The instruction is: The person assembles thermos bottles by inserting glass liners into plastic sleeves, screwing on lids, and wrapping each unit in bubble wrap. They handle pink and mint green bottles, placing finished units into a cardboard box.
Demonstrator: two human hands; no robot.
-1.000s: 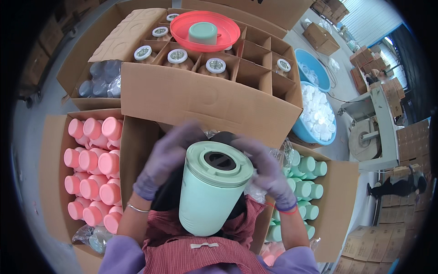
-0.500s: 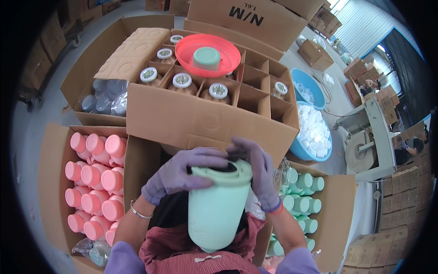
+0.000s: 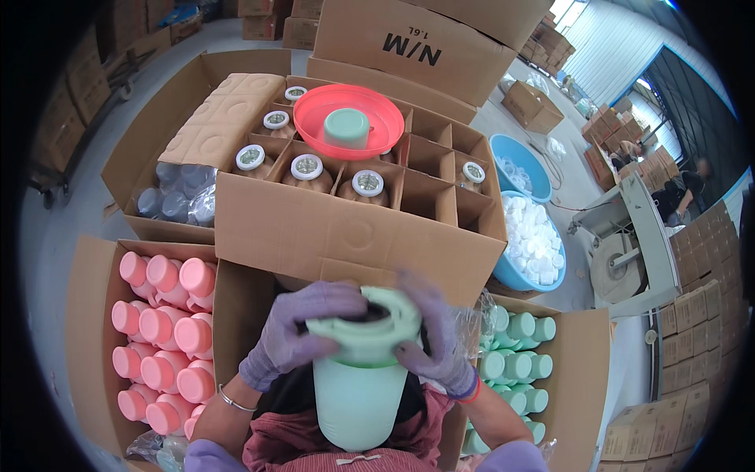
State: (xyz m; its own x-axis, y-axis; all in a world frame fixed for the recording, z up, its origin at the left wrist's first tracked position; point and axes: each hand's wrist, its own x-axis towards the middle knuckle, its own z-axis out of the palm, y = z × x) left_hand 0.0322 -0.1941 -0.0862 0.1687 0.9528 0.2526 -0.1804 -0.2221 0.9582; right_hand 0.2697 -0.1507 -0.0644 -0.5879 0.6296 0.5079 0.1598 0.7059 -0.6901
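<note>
A mint-green plastic jug shell (image 3: 359,405) stands upright in front of my body, narrowing toward its lower end. A green collar (image 3: 376,334) with a dark round opening sits over its top. Gloved in pale purple, my left hand (image 3: 303,326) is closed on the collar's left side, thumb across its front. My right hand (image 3: 440,338) grips the right side, its thumb against the collar's lower edge. The upper fingers of that hand are blurred. Just beyond stands an open divided carton (image 3: 346,240) with several white-rimmed flasks (image 3: 305,167).
A red basin (image 3: 385,130) holding a green cup (image 3: 346,128) rests on the dividers. Pink jugs (image 3: 193,334) fill a carton at left; green ones (image 3: 517,366) fill one at right. Blue tubs with white parts (image 3: 537,244) stand beyond. A person (image 3: 684,193) is at far right.
My view has tipped up slightly, so the cartons sit lower in it. The collar and both hands have turned a little around the jug's top, my right thumb now showing at the front.
</note>
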